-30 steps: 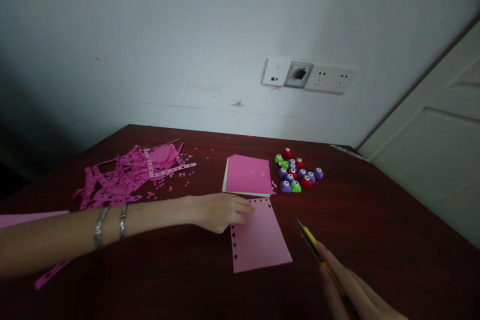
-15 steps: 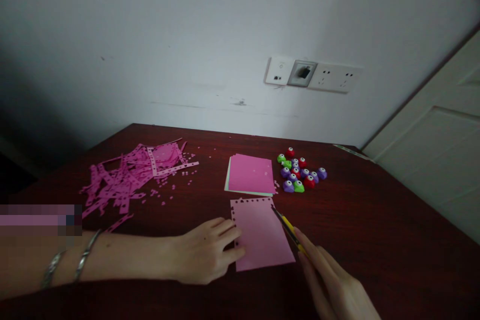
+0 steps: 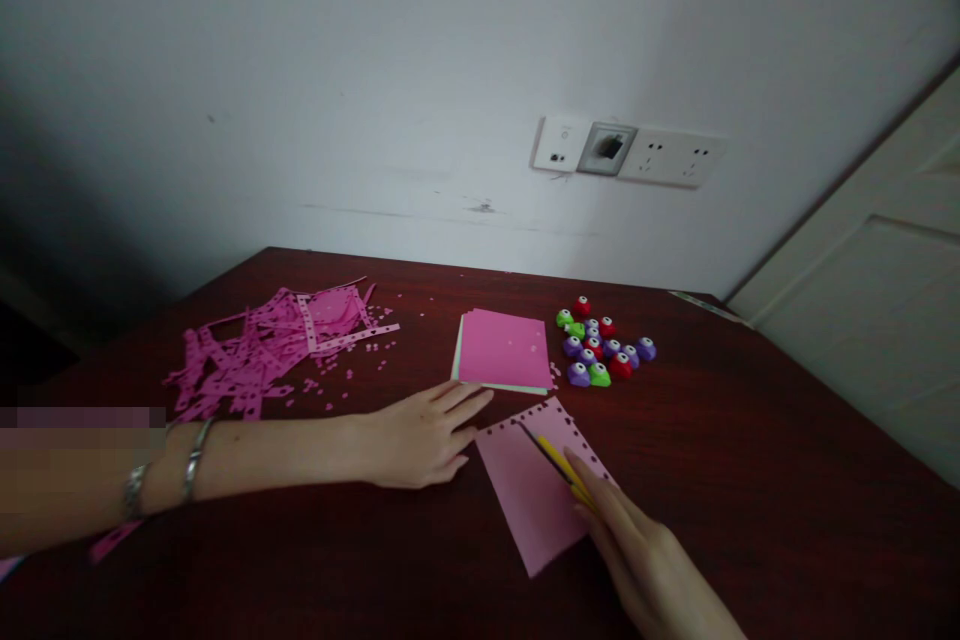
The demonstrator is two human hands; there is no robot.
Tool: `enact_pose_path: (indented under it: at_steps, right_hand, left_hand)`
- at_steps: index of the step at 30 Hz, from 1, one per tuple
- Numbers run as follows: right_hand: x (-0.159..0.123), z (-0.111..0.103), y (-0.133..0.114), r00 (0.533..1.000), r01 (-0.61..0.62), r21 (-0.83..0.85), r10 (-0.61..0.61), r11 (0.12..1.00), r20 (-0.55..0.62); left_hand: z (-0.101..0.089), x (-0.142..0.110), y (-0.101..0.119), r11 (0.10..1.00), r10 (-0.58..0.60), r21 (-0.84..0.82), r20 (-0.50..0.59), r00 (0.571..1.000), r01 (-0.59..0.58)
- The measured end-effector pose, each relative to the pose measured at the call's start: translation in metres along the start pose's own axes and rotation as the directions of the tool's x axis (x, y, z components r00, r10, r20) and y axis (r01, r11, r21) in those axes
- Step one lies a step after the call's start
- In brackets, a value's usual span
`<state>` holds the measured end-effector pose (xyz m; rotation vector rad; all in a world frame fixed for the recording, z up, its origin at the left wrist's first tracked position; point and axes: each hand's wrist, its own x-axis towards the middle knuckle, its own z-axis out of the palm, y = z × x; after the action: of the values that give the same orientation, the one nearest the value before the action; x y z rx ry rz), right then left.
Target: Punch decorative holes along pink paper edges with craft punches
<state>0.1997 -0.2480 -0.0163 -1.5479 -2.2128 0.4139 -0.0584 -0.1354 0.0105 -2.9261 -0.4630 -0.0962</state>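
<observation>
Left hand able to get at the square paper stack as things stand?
Probably yes. The left hand looks empty, beside the near edge of the square paper stack, nothing visible between; the right hand and yellow cutter are over the punched sheet.

A reddish table [image 3: 720,460] stands by a pale wall [image 3: 375,70].

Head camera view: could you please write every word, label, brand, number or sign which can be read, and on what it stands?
No text can be read.
Left white wall plate: faint small marks, too small to read.
Small coloured pieces: dark marks on white tops, too small to make out.
Yellow knife: no lettering visible.
Punched pink sheet: dark holes, no lettering visible.
</observation>
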Motion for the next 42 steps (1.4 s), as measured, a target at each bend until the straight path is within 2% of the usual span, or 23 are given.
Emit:
enact_pose_path:
  at_steps: [3, 7, 10, 12, 14, 18, 21, 25, 29, 36, 42]
  right_hand:
    - [-0.006, 0.01, -0.001, 0.995, 0.006, -0.02, -0.008, 1.0, -0.097]
    - [-0.01, 0.031, -0.003, 0.964, 0.021, 0.035, -0.011, 0.999, -0.266]
    - [-0.009, 0.035, -0.004, 0.946, -0.014, 0.104, 0.047, 0.995, -0.322]
    - [-0.008, 0.026, -0.005, 0.926, -0.077, 0.107, 0.111, 0.991, -0.36]
    - [-0.008, 0.011, -0.004, 0.933, -0.138, 0.097, 0.163, 0.986, -0.322]
    - [-0.012, -0.016, 0.004, 0.915, -0.19, 0.1, 0.213, 0.977, -0.343]
    - [-0.012, -0.024, 0.01, 0.908, -0.211, 0.093, 0.23, 0.973, -0.351]
    - [-0.003, -0.022, 0.011, 0.913, -0.204, 0.033, 0.203, 0.978, -0.355]
    - [0.007, -0.018, 0.006, 0.925, -0.192, -0.018, 0.174, 0.981, -0.338]
    - [0.019, -0.013, -0.001, 0.966, -0.158, -0.048, 0.144, 0.986, -0.216]
    - [0.039, -0.003, 0.004, 0.966, -0.19, -0.086, 0.171, 0.978, -0.194]
  left_hand:
    - [-0.005, 0.006, 0.023, 0.995, -0.092, 0.037, -0.034, 0.995, 0.093]
    - [-0.009, 0.006, 0.068, 0.988, 0.026, -0.151, -0.02, 0.999, -0.029]
    - [-0.002, 0.006, 0.081, 0.97, 0.008, -0.243, 0.018, 1.0, -0.004]
    - [0.006, 0.007, 0.074, 0.965, -0.032, -0.258, 0.029, 0.999, 0.039]
    - [0.012, 0.008, 0.061, 0.964, -0.05, -0.262, 0.03, 0.998, 0.057]
    - [0.013, 0.005, 0.029, 0.957, -0.004, -0.29, -0.004, 1.0, 0.002]
    - [0.012, 0.003, 0.013, 0.957, -0.002, -0.291, -0.027, 1.0, -0.006]
    - [0.016, 0.012, 0.01, 0.976, -0.099, -0.198, -0.057, 0.993, 0.085]
    - [0.027, 0.027, 0.014, 0.988, -0.06, -0.146, -0.041, 0.997, 0.054]
    - [0.035, 0.04, 0.017, 0.967, -0.02, -0.25, 0.072, 0.997, 0.038]
    - [0.029, 0.051, 0.011, 0.951, -0.011, -0.305, 0.13, 0.991, 0.05]
